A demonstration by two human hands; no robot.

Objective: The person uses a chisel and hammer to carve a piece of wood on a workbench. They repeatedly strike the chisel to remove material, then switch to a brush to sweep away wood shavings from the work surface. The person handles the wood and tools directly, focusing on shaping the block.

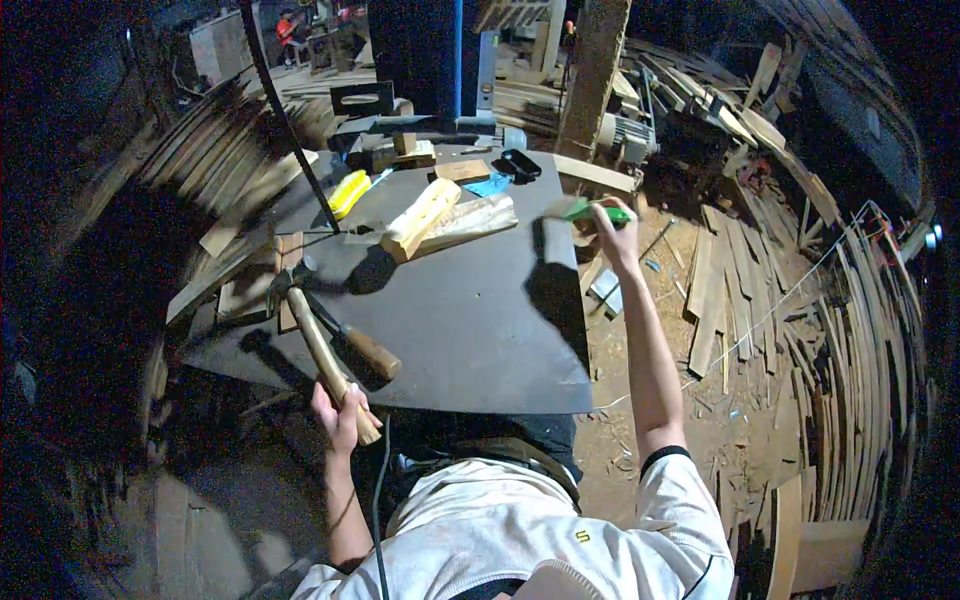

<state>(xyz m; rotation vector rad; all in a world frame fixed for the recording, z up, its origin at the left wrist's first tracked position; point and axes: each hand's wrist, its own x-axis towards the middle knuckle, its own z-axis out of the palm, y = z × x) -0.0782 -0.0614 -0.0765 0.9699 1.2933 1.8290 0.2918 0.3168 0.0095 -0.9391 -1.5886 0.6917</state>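
Note:
My left hand (340, 412) is closed round the lower end of a hammer's wooden handle (318, 345); its dark metal head points away from me, over the left part of the table. Just right of it lies a tool with a wooden grip (372, 355) and a dark shaft, maybe a chisel. My right hand (614, 222) grips a green-handled tool (578, 210) above the table's right edge. The left end of that tool is blurred, so its kind is unclear. Between the hands, farther off, two rough split wood pieces (470, 224) lie side by side, touching.
The grey table (480, 330) also bears a yellow object (348, 194), blue cloth or paper (490, 185), a black strap-like item (520, 165) and small wood blocks (460, 170). Stacked boards (720, 290) and scraps cover the floor at right. A person in red (288, 30) is far back.

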